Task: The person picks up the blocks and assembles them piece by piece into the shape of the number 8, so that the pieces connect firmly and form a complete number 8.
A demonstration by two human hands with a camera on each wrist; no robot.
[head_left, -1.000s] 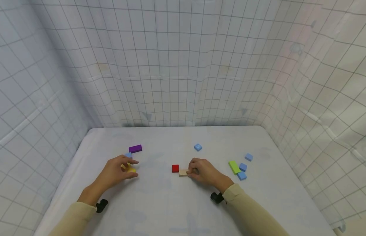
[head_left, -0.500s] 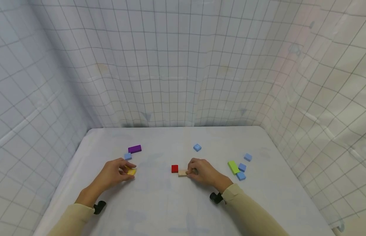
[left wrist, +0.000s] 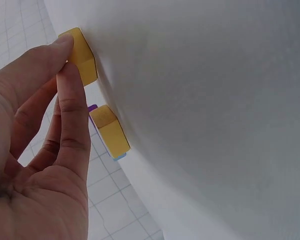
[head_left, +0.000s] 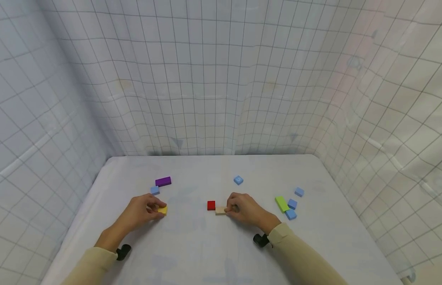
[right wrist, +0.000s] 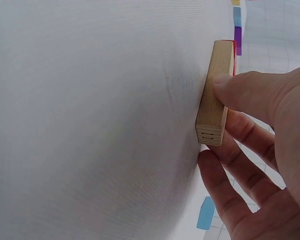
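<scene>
Table [head_left: 192,253] lies beneath both hands. Right hand [head_left: 245,208] pinches wood block [right wrist: 213,102]; left hand [head_left: 141,209] pinches yellow block [left wrist: 84,57], at wood block's nine o'clock. Red block [head_left: 211,205] lies beside wood block, at ten. For accuracy, brace wood block; tilt yellow block minimally.

There is a yellow block [left wrist: 84,55] and a second yellow block [left wrist: 113,139]. The wooden block [right wrist: 213,97] is pale tan with small dark marks on one end. The red block [head_left: 211,205], purple block [head_left: 163,181] and lime green block [head_left: 282,204] are plain; five small blocks [head_left: 238,180] are light blue. The curtain [head_left: 221,79] is white with a dark grid, the desk [head_left: 192,245] white with faint bluish patches, the sleeves [head_left: 302,253] plain beige.
</scene>
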